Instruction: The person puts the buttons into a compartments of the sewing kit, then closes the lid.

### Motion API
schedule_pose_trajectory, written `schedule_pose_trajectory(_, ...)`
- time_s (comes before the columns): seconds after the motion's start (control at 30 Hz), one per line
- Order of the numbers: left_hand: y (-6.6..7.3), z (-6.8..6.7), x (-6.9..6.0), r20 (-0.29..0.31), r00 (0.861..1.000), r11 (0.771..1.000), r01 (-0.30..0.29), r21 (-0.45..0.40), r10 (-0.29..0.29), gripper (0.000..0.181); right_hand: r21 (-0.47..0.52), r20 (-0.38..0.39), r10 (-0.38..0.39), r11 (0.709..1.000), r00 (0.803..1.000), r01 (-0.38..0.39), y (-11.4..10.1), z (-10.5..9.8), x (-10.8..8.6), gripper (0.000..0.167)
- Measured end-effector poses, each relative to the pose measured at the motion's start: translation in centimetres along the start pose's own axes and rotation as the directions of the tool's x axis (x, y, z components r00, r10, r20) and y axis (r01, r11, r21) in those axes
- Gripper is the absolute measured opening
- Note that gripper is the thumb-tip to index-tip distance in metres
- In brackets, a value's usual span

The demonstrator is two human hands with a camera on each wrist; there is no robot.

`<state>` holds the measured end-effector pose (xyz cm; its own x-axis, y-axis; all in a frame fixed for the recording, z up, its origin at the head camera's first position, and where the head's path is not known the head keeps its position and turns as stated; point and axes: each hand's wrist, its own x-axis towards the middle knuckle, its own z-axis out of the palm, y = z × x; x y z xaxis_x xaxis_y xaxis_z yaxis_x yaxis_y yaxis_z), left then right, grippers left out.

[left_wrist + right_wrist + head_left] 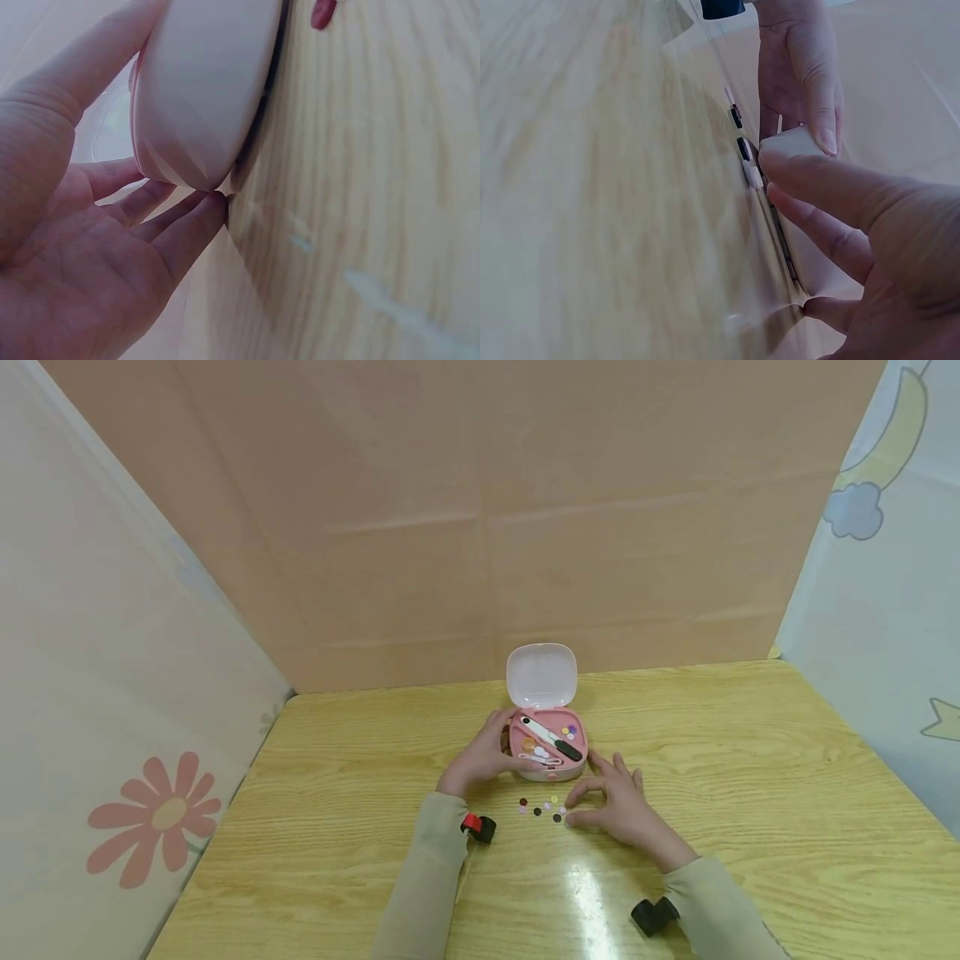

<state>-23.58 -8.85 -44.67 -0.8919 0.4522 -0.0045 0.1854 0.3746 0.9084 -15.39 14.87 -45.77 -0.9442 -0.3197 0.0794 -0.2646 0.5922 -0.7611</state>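
A pink box stands on the table with its pale lid raised. My left hand holds its left side, the thumb along the front rim and the fingers around the side and back; the left wrist view shows fingertips on the box wall. Inside lie a white tool with a black end, a white looped item and small round buttons. My right hand reaches to several loose buttons in front of the box. Its thumb and index finger stand apart beside a white button.
The loose buttons are red, black, yellow and pink, scattered on the wood-grain table. A brown sheet closes off the back, and patterned cloths hang at both sides. Each wrist wears a black device.
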Motion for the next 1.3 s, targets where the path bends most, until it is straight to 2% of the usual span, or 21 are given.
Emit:
schedule_pose_trajectory(0.33,0.01,-0.02,-0.04,-0.001,1.000,1.000,-0.001,0.004,0.001,0.091,-0.031,0.004,-0.015,0.999,1.000,0.015,0.11,0.12,-0.07,0.020)
schedule_pose_trajectory(0.8,-0.05,-0.04,-0.01,0.003,1.000,1.000,-0.016,-0.016,0.016,0.091,0.007,0.029,0.001,1.000,1.000,-0.001,-0.19,-0.27,-0.25,0.011)
schedule_pose_trajectory(1.07,-0.14,-0.11,0.01,-0.009,1.000,0.999,0.012,0.051,-0.012,0.094,-0.005,0.030,0.017,1.000,0.999,-0.016,-0.17,-0.29,-0.23,0.014)
schedule_pose_trajectory(1.3,-0.18,-0.08,0.15,-0.002,1.000,0.999,-0.003,0.032,0.003,0.094,-0.004,0.030,0.006,1.000,1.000,-0.005,-0.11,-0.64,-0.26,0.012)
